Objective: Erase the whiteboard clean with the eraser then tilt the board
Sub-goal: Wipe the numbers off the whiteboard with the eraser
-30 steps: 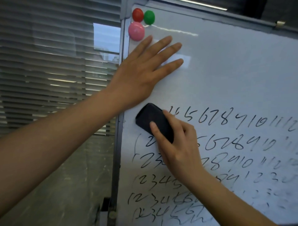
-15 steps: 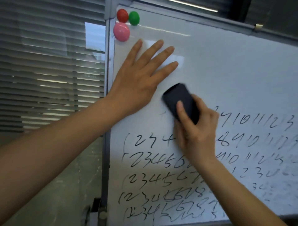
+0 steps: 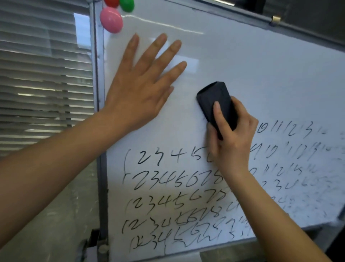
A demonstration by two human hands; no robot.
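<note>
The whiteboard (image 3: 261, 78) fills most of the view, its upper part wiped white. Several rows of handwritten black numbers (image 3: 168, 183) cover its lower half, smeared toward the right. My right hand (image 3: 231, 138) grips a black eraser (image 3: 216, 102) and presses it against the board at the top row of numbers. My left hand (image 3: 141, 86) lies flat on the board's upper left, fingers spread and straight.
Red (image 3: 112, 2), green (image 3: 127, 4) and pink (image 3: 111, 20) magnets stick at the board's top left corner. The grey frame edge (image 3: 99, 168) runs down the left, with window blinds (image 3: 43, 84) beyond it. A metal clip (image 3: 276, 19) sits on the top frame.
My right hand has swept the eraser rightward along the top row, wiping off its left numbers. My left hand stays flat on the board.
</note>
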